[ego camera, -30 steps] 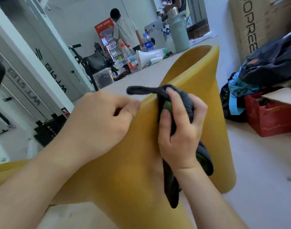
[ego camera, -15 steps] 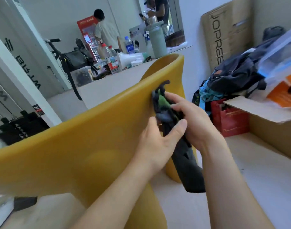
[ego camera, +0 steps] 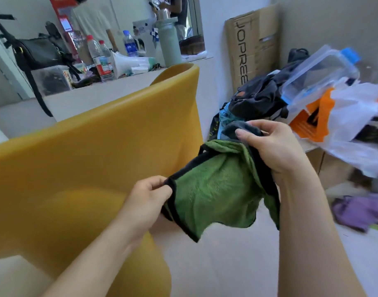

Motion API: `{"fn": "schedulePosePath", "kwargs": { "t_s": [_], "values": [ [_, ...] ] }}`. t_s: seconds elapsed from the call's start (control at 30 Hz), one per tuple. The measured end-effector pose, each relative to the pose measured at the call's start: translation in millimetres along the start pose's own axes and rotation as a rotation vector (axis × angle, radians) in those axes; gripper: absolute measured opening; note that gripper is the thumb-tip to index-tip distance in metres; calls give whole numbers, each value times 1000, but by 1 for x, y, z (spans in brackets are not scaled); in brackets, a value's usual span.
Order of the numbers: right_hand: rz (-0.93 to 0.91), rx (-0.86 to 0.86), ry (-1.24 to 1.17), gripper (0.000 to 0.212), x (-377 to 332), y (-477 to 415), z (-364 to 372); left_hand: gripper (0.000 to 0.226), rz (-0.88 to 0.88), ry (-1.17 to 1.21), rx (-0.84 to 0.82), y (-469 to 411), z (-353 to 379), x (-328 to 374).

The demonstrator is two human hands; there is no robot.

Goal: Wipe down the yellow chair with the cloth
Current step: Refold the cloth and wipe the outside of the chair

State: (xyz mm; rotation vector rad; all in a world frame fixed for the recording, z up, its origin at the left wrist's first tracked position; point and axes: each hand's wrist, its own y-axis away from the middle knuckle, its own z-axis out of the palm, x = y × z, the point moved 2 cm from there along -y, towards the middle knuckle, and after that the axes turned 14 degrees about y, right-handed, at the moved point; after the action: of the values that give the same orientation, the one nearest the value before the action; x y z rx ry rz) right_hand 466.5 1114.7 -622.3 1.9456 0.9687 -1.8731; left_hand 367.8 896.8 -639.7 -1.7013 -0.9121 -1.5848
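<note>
The yellow chair (ego camera: 93,159) fills the left and centre, its curved back rim running up to the top middle. A green cloth with a dark edge and grey reverse (ego camera: 216,189) is spread in the air to the right of the chair, off its surface. My left hand (ego camera: 147,200) pinches the cloth's lower left edge. Higher up, my right hand (ego camera: 273,151) grips the bunched upper right part of the cloth. Both forearms reach in from the bottom.
A white counter (ego camera: 81,99) behind the chair carries bottles, a black bag and a green flask (ego camera: 170,43). At right lie a cardboard box (ego camera: 252,46), dark bags (ego camera: 258,95), a clear plastic container (ego camera: 321,71), white plastic bags and a purple cloth (ego camera: 359,211) on the floor. People stand far back.
The cloth has come off the chair's rim and been opened out, showing its green side. My left hand left the chair and took the cloth's edge; the view swung right.
</note>
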Motion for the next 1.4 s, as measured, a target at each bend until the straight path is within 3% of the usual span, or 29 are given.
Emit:
{"fn": "schedulePosePath", "kwargs": {
  "t_s": [0.1, 0.17, 0.23, 0.33, 0.4, 0.47, 0.53, 0.6, 0.67, 0.77, 0.87, 0.93, 1.03, 1.13, 1.27, 1.4],
  "values": [
    [-77, -6, 78, 11, -4, 2, 4, 27, -56, 179, -11, 8, 6, -1],
    [-80, 37, 159, 13, 3, -3, 6, 46, -130, 431, -126, 10, 10, 6],
    [-47, 34, 344, 18, 15, -9, 10, 46, -172, 569, -236, 16, 12, 20],
    [60, -247, 420, 25, 37, -4, 30, 38, -186, 597, -235, 24, 11, 40],
    [77, -412, 336, 24, 45, 5, 47, 40, -190, 512, -200, 23, 6, 43],
    [53, -464, 294, 23, 45, 11, 57, 31, -132, 364, -135, 22, -2, 48],
    [50, -496, 248, 21, 42, 12, 54, 20, 79, 36, -48, 18, -15, 57],
    [12, -498, 303, 16, 41, 9, 46, 13, 363, -462, 62, 14, -27, 64],
    [-56, -384, 475, 12, 38, 4, 38, 13, 550, -777, 200, 13, -36, 62],
    [-71, -20, 590, 3, 32, -2, 34, 16, 693, -820, 268, 16, -34, 54],
    [42, 85, 632, 13, 31, -5, 33, 22, 582, -745, 223, 8, -30, 46],
    [74, -9, 648, 18, 29, -7, 29, 35, 425, -497, 104, 5, -28, 44],
    [103, -204, 385, 27, 20, 0, 15, 42, 296, -200, -3, 1, -34, 39],
    [22, -230, 259, 27, 7, 0, -2, 37, 178, -279, -11, -2, -37, 20],
    [-67, -57, 535, 24, 11, -22, 7, 14, -48, -147, -33, 1, -22, -8],
    [99, -271, 367, 28, 43, -31, 16, 25, 8, -242, -83, 1, -15, -24]
  ]
}}
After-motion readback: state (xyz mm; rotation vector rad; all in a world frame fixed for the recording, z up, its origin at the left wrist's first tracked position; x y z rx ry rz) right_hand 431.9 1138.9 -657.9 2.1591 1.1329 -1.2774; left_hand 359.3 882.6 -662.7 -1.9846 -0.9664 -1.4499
